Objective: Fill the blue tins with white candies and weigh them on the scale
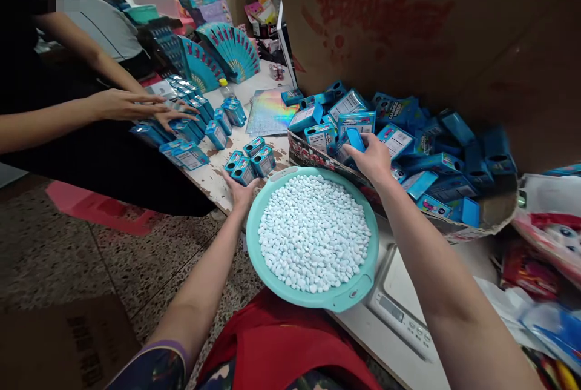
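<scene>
In the head view, my right hand (374, 160) reaches into an open carton (313, 157) and grips a small blue box (354, 139) among many alike. My left hand (240, 193) is at the table's edge, thumb and fingers on either side of the nearest blue box (242, 171) in a small cluster. Several boxes there stand upright, with dark round openings showing on top. Between my forearms sits a mint-green basin (254, 244), filled with small pale-blue and white candy-like pieces (313, 232).
A co-worker's hands (131, 105) handle blue boxes (184, 154) at the left. Fan-shaped teal displays (231, 51) and a yellow-capped bottle (224, 88) stand behind. A shiny holographic sheet (272, 111) lies by the carton. A white scale (399, 311) is right of the basin.
</scene>
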A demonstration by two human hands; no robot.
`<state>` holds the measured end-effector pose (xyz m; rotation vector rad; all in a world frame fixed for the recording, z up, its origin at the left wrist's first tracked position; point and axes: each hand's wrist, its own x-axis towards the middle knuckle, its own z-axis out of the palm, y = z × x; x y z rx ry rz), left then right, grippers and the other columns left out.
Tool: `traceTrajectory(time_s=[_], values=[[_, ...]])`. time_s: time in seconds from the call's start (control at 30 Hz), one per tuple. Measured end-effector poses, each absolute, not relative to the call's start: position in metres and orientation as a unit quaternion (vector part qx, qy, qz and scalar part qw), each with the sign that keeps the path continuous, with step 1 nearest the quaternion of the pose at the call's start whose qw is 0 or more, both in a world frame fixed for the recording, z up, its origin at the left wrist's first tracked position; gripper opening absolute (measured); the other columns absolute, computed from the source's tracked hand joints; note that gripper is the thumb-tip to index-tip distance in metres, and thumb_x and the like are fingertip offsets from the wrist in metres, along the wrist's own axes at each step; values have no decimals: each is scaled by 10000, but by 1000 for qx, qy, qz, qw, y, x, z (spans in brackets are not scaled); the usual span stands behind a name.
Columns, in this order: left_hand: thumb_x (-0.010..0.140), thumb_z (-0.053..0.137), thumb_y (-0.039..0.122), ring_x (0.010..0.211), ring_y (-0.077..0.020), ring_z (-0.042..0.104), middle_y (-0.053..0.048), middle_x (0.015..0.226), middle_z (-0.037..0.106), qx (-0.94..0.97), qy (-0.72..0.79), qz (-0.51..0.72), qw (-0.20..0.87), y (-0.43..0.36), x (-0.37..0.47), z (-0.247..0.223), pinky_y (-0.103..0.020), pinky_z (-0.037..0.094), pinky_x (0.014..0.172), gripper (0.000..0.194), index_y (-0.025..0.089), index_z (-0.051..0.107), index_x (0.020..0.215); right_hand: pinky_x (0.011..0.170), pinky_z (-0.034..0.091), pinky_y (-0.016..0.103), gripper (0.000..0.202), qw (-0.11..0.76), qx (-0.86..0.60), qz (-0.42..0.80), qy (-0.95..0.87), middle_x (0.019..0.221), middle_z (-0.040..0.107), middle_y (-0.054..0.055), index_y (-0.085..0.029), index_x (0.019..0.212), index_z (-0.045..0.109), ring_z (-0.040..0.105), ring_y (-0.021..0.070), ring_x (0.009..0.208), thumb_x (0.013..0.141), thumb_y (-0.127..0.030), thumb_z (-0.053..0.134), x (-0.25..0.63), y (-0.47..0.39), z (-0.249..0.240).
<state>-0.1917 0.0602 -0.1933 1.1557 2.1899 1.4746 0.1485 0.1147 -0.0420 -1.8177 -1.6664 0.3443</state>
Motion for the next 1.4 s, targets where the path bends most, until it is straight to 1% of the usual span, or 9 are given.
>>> traceTrajectory(time_s=[0.17, 0.4, 0.57, 0.77, 0.9, 1.03, 1.17, 1.27, 1.4], values=[[722, 824, 325, 1530, -318, 181, -290, 1633, 93, 367, 769, 513, 104, 92, -166, -199, -394, 241, 1213, 1238, 91, -64, 1551, 869, 521, 470, 614, 325, -691, 141, -630, 1119, 730, 161, -131, 1231, 651, 669, 356, 1019, 774, -541, 667, 152, 112, -42], [791, 748, 314, 1511, -303, 259, -285, 1602, 244, 296, 852, 429, 36, 146, -169, -197, -433, 304, 1180, 1122, 120, -50, 1555, 886, 525, 472, 639, 323, -680, 150, -641, 1143, 727, 146, -158, 1277, 626, 677, 346, 1027, 766, -539, 679, 158, 107, -44], [811, 720, 308, 1437, -336, 396, -263, 1566, 340, 299, 865, 399, 55, 179, -192, -188, -468, 350, 1142, 988, 148, 82, 1549, 874, 523, 481, 649, 276, -691, 143, -653, 1231, 696, 154, -176, 1362, 554, 665, 373, 1073, 775, -433, 654, 155, 111, -42], [798, 713, 195, 1403, -381, 389, -294, 1433, 451, 325, 863, 377, 91, 178, -211, -160, -559, 290, 1133, 869, 47, 186, 1473, 871, 519, 536, 568, 259, -729, 125, -621, 1197, 702, 183, -159, 1286, 600, 655, 416, 1086, 789, -432, 636, 150, 115, -27], [930, 481, 169, 1313, -292, 487, -210, 1350, 535, 432, 805, 391, 115, 136, -198, -164, -467, 362, 1113, 547, 54, 319, 1440, 923, 522, 548, 511, 427, -701, 164, -546, 1070, 727, 152, -159, 1120, 659, 683, 370, 1019, 687, -418, 743, 175, 92, -21], [793, 642, 172, 1030, -213, 662, -61, 1134, 692, 581, 699, 364, 204, 131, -174, -176, -341, 523, 956, 443, 191, 634, 1236, 877, 577, 505, 574, 659, -567, 334, -364, 1050, 721, 44, -266, 1086, 627, 693, 301, 1018, 559, -367, 831, 204, 41, -26], [751, 602, 150, 1143, -270, 638, -124, 1211, 692, 608, 673, 360, 218, 158, -168, -170, -417, 480, 1043, 473, 142, 669, 1219, 861, 594, 481, 515, 684, -477, 455, -312, 1123, 720, 30, -314, 1102, 642, 693, 272, 1040, 616, -271, 807, 223, -29, -45], [775, 544, 176, 1146, -294, 638, -157, 1199, 700, 596, 685, 354, 223, 163, -174, -157, -456, 456, 1062, 451, 96, 666, 1201, 893, 583, 462, 512, 690, -487, 455, -283, 1088, 731, 27, -308, 1097, 648, 697, 250, 1012, 617, -249, 816, 234, -82, -66], [818, 541, 287, 1039, -267, 671, -122, 1124, 725, 594, 685, 353, 230, 124, -182, -130, -409, 509, 992, 399, 105, 681, 1144, 850, 591, 454, 490, 692, -528, 430, -241, 1024, 747, 31, -277, 1053, 650, 711, 229, 884, 600, -316, 831, 241, -137, -87]])
